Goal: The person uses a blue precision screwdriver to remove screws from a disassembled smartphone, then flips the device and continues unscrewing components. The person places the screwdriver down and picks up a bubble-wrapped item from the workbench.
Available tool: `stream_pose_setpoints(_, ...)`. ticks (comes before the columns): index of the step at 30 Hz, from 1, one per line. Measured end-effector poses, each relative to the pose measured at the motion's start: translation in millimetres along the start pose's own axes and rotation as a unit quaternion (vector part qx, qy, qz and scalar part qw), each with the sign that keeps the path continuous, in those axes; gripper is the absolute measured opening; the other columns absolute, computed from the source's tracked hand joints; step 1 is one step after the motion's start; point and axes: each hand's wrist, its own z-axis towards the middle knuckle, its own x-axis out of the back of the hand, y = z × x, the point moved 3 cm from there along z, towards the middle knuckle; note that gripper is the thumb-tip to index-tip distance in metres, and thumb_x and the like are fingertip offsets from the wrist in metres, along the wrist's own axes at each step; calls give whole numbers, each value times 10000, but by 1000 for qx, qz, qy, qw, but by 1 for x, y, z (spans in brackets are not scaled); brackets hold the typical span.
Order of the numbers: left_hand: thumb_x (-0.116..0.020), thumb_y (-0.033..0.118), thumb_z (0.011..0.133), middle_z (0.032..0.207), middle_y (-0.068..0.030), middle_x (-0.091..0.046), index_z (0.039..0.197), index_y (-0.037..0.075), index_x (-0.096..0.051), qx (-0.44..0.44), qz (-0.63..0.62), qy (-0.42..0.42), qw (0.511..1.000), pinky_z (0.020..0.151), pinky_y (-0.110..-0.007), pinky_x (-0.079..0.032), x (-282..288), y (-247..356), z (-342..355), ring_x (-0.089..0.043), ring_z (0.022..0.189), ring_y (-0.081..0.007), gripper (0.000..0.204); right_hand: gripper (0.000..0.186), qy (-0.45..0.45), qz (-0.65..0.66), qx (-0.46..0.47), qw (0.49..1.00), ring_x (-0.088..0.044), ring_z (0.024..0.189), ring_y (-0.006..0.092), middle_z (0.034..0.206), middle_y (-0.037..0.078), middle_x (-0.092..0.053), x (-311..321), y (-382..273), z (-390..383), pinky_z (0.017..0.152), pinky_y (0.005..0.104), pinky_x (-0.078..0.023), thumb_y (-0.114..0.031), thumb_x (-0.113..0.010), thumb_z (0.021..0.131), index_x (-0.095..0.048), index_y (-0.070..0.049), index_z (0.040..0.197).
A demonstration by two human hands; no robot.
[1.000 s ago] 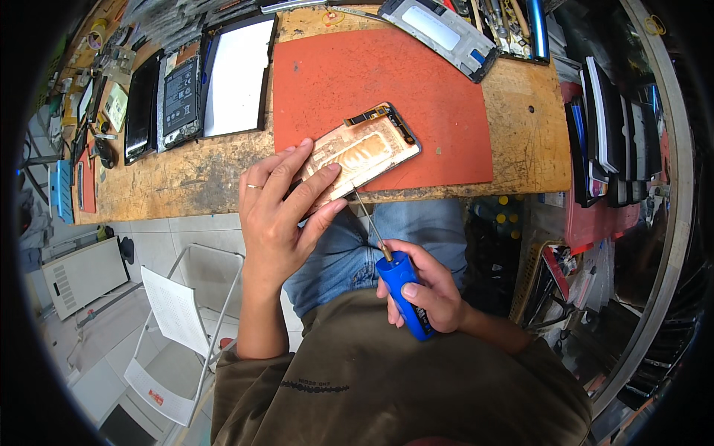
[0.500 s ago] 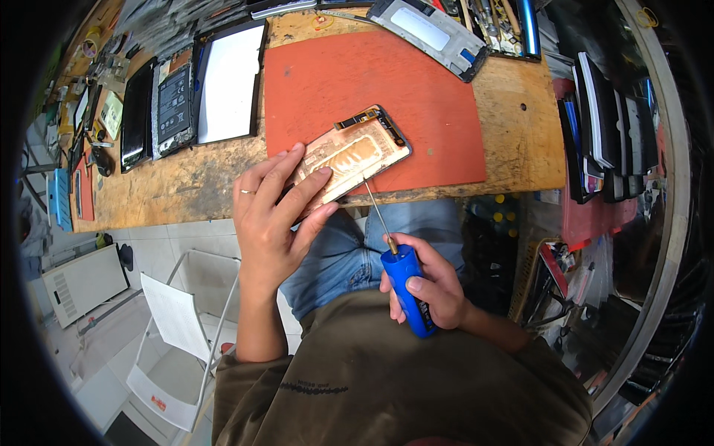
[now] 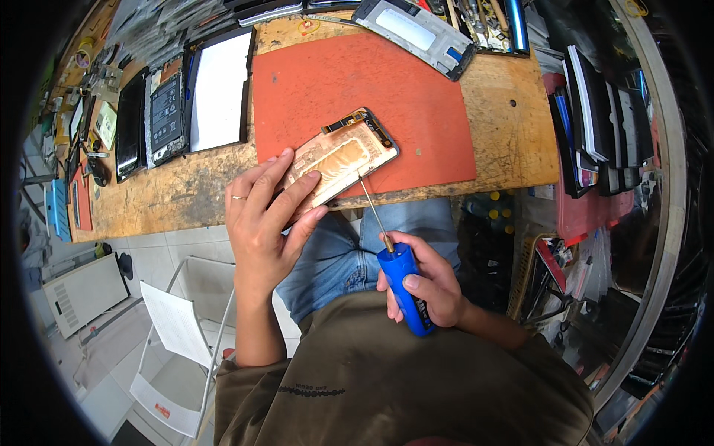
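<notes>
My left hand (image 3: 264, 212) grips a phone screen panel (image 3: 362, 155) by its left end, thumb along the near edge and fingers spread over the face. The panel's upward side is copper-coloured with a wrinkled oval patch, and a ribbon connector lies along its far edge. My right hand (image 3: 435, 282) is wrapped round a blue handheld tool (image 3: 405, 286) with a brass collar and a long thin metal shaft. The shaft's tip meets the panel's near long edge. The panel is tilted over the front part of an orange-red mat (image 3: 428, 111).
On the wooden bench (image 3: 513, 141), a grey phone frame (image 3: 416, 37) lies at the back. To the left are a white sheet in a dark tray (image 3: 218, 89), a phone with an exposed battery (image 3: 167, 111) and a black panel (image 3: 132, 126). A white folding chair (image 3: 175, 320) stands lower left.
The bench and its things sit slightly further left in view. Both hands keep their holds, and the tool's tip remains at the panel's near edge.
</notes>
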Motion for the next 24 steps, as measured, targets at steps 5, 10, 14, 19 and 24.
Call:
stream_pose_setpoints(5, -830, 217, 786, 1335, -149, -693, 1154, 65, -779, -1, 0, -5, 1000, 994, -452, -457, 2, 1, 1, -623, 1141, -346, 402, 662, 4, -7, 6, 1000, -671, 753, 163, 1116, 184, -603, 1, -2, -1, 658, 298, -569, -215, -510, 1065, -203, 29, 1599)
stream_pose_setpoints(10, -828, 223, 792, 1336, -146, -693, 1153, 66, -779, 1, 0, -5, 1000, 992, -451, -453, 1, 1, 1, -622, 1145, -345, 397, 691, 20, -11, 6, 1000, -681, 731, 207, 1101, 221, -597, 4, -4, -1, 660, 326, -585, -235, -535, 1049, -203, 19, 1599)
stream_pose_setpoints(14, -827, 226, 795, 1337, -144, -693, 1155, 68, -778, 0, 3, -9, 1000, 1001, -452, -448, 1, 1, 1, -622, 1151, -344, 396, 657, -4, -10, -4, 1000, -670, 751, 162, 1120, 185, -602, 2, -3, 0, 663, 294, -569, -215, -507, 1067, -208, 31, 1598)
stream_pose_setpoints(19, -826, 224, 796, 1339, -145, -692, 1156, 69, -778, 3, -1, -7, 1000, 1009, -452, -445, 2, 1, 1, -622, 1156, -344, 395, 639, -5, -19, 0, 1000, -668, 732, 162, 1117, 193, -607, 2, -2, 0, 662, 295, -569, -204, -498, 1070, -218, 34, 1593)
stream_pose_setpoints(24, -825, 228, 798, 1341, -144, -691, 1161, 70, -776, -1, 2, -10, 1000, 1008, -452, -445, 2, 1, 1, -622, 1156, -344, 399, 637, -5, -5, 5, 1000, -669, 730, 162, 1109, 193, -609, 2, -1, 0, 661, 295, -569, -205, -497, 1072, -218, 39, 1590)
